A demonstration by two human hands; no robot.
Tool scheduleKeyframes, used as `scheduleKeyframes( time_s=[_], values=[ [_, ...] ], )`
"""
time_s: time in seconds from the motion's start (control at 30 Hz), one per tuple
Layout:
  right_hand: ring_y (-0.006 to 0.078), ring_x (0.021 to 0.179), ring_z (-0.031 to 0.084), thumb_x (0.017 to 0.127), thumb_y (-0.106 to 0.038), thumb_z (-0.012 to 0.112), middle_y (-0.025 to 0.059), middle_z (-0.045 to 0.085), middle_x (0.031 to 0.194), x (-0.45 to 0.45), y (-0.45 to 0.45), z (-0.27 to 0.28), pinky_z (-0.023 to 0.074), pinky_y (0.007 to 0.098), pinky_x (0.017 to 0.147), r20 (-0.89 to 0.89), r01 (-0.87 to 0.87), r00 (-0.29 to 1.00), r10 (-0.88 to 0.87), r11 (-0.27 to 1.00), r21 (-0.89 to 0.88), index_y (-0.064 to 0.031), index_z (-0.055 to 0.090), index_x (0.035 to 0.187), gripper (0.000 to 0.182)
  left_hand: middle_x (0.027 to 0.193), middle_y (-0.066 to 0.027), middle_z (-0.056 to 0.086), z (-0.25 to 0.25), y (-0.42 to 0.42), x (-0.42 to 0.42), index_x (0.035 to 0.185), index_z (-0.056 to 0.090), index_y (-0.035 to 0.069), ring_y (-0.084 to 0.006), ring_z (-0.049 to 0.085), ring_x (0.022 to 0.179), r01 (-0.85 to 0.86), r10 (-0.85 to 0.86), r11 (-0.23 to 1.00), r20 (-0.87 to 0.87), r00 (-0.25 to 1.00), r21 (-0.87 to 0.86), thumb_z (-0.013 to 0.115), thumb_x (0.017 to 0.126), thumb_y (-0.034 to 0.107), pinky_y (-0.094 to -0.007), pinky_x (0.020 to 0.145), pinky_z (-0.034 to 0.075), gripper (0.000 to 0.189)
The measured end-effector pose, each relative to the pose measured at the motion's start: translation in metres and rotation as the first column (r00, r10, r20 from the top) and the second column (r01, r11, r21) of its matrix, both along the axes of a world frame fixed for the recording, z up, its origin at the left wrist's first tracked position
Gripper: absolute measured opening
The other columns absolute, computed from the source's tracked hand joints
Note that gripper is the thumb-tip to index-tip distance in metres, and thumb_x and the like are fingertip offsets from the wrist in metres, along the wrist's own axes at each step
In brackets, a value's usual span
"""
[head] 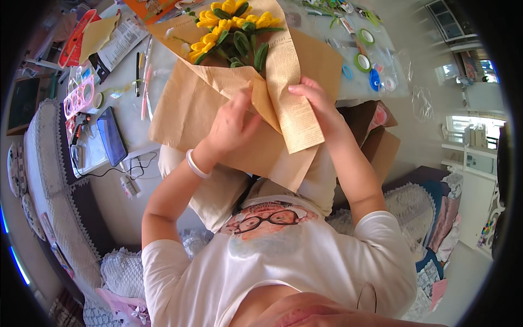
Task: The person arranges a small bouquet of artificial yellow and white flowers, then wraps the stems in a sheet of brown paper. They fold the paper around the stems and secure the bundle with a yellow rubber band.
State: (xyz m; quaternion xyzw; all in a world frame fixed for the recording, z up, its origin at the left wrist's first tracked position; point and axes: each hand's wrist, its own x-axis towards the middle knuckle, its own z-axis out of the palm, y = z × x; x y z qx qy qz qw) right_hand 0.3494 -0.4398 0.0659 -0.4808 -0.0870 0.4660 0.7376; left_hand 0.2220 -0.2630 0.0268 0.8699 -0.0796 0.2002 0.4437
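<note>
A bouquet of yellow fuzzy-stemmed craft flowers (pixel 220 24) with dark green leaves lies in newsprint-patterned kraft wrapping paper (pixel 294 118). My right hand (pixel 318 98) grips the right edge of this wrap, thumb on top. Over the folded front of the wrap is my left hand (pixel 233 122), slightly blurred, its thumb apart from the fingers; a white bangle circles that wrist. Overlapping paper folds meet between the two hands and hide the lower stems. Beneath, a larger plain brown paper sheet (pixel 179 110) spans the table edge and my lap.
On the table (pixel 163 57) at left are a smartphone (pixel 112 137), a glue gun (pixel 79 126), pens (pixel 137 73) and a pink plastic organiser (pixel 79 98). Green tape rolls (pixel 362 62), blue scissors handles (pixel 347 72) and a blue tape dispenser (pixel 374 79) lie right. An open cardboard box (pixel 384 151) stands beside my right knee.
</note>
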Motion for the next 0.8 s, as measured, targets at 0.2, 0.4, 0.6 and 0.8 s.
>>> scheduleKeyframes(
  time_s=[0.2,0.4,0.6,0.8],
  values=[
    [0.0192,0.098,0.059,0.083,-0.012,0.052,0.0102,0.059,0.109,0.006,-0.006,-0.009,0.0488,0.033,0.084,-0.007,0.009,1.0,-0.009,0.999,-0.032,0.0003,0.049,0.122,0.04,0.11,-0.0174,0.05,0.004,-0.011,0.005,0.109,0.049,0.0,-0.0277,0.059,0.099,-0.141,0.158,0.944,0.033,0.987,-0.299,0.063,0.075,-0.004,-0.0331,0.082,0.05,0.037],
    [0.018,0.093,0.061,0.083,-0.014,0.06,0.0106,0.062,0.106,0.019,-0.009,-0.014,0.0507,0.0325,0.082,0.017,-0.13,0.991,0.131,0.99,-0.049,0.0012,0.052,0.116,0.038,0.119,-0.0176,0.045,0.0,-0.006,0.005,0.107,0.053,0.003,-0.0287,0.059,0.098,-0.123,0.123,0.992,0.064,0.99,0.001,0.064,0.076,-0.003,-0.034,0.082,0.052,0.034],
    [0.0181,0.088,0.064,0.085,-0.01,0.057,0.0102,0.064,0.102,0.023,-0.019,-0.006,0.0544,0.0319,0.075,-0.078,-0.058,0.995,0.06,0.998,0.037,-0.001,0.055,0.114,0.03,0.119,-0.0171,0.046,0.004,-0.014,0.01,0.11,0.052,0.003,-0.0282,0.06,0.094,-0.157,0.182,0.962,0.095,0.979,-0.225,0.065,0.076,-0.001,-0.0342,0.076,0.052,0.037],
    [0.0173,0.092,0.063,0.086,-0.01,0.057,0.0102,0.062,0.106,0.022,-0.018,-0.02,0.0527,0.0322,0.08,-0.058,-0.057,0.997,0.058,0.998,0.023,-0.0013,0.054,0.116,0.032,0.107,-0.0146,0.05,0.014,-0.018,0.022,0.114,0.053,0.006,-0.029,0.059,0.084,-0.186,0.183,0.98,0.056,0.982,0.065,0.065,0.077,0.002,-0.0355,0.07,0.05,0.039]
  ],
)
